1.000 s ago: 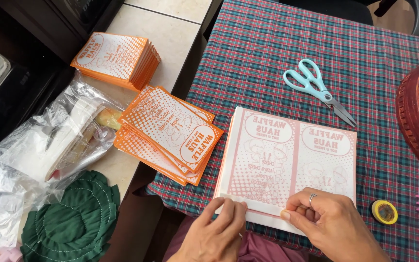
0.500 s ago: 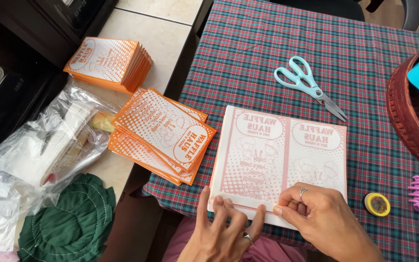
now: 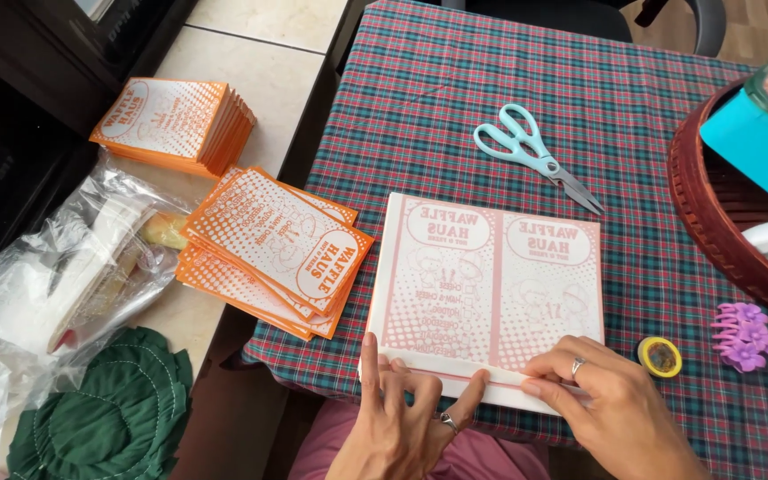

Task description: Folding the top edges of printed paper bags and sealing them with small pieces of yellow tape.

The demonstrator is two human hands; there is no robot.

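Observation:
A stack of pale pink printed paper sheets (image 3: 491, 284) lies on the plaid tablecloth (image 3: 455, 98) at the table's near edge. Its near edge is folded up into a narrow strip. My left hand (image 3: 402, 418) presses fingers flat on the left part of that fold, thumb out to the right. My right hand (image 3: 606, 409), wearing a ring, pinches the fold's right part between thumb and fingers. A fanned pile of orange printed paper bags (image 3: 273, 249) overhangs the table's left edge.
Light blue scissors (image 3: 535, 160) lie beyond the sheets. A neat stack of orange bags (image 3: 175, 124) and crumpled clear plastic bags (image 3: 73, 267) rest on the tiled floor at left, beside a green cloth (image 3: 108, 418). A red basket (image 3: 722, 213), tape roll (image 3: 660, 356) and purple hair clip (image 3: 748, 333) sit right.
The near edge of the pink sheets has been folded up. My left hand moved from the edge to press flat on the fold; my right hand now pinches it.

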